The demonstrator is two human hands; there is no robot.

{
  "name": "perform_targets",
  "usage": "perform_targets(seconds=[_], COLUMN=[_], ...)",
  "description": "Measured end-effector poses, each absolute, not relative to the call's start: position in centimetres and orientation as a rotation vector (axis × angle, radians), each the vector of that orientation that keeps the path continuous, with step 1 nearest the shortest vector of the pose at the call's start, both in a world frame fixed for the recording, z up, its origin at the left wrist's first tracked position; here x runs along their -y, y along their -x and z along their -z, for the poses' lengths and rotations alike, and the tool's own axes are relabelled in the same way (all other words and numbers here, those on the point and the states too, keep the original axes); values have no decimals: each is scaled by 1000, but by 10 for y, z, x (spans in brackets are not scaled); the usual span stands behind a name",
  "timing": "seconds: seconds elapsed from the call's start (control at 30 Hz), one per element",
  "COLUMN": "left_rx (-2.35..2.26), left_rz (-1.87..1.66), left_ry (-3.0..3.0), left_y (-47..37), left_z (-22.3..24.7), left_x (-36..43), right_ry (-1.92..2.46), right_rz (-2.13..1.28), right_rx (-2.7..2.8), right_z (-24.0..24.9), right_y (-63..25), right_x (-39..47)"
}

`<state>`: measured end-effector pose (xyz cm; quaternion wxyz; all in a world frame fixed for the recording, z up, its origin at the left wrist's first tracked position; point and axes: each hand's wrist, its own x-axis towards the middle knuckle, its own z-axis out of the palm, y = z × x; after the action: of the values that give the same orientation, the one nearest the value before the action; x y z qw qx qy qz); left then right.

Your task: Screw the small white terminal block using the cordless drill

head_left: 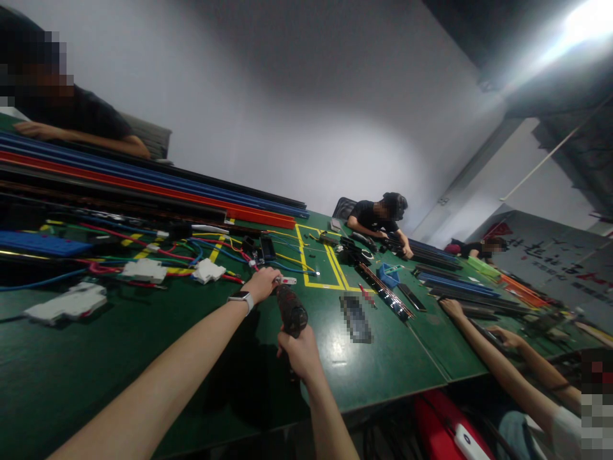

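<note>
My right hand is wrapped around the handle of a dark cordless drill, its front end pointing away from me over the green table. Beside the drill's tip, my left hand, with a watch on its wrist, pinches a small white part with a red mark. Fingers and drill hide where the tip meets this part. To the left lie white circuit breakers, another white breaker and a larger one, among red, blue, green and yellow wires.
Long blue and red rails lie along the far left side. On the right are a blue bin, red-handled pliers, a copper-coloured strip and a blurred dark object. Other people sit around the table, a neighbour's hands at right.
</note>
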<state>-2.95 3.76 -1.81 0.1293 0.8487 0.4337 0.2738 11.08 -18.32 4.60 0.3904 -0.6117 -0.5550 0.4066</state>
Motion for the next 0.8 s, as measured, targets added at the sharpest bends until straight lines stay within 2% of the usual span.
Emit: perform_targets(seconds=[0.8], left_rx=[-1278], left_rz=[-787], left_ry=[-2458], left_y=[31], left_z=[15], left_x=[-33], right_ry=[1522], right_rz=[-1028], right_rx=[1412], right_z=[-43], right_y=[-111], right_x=[182])
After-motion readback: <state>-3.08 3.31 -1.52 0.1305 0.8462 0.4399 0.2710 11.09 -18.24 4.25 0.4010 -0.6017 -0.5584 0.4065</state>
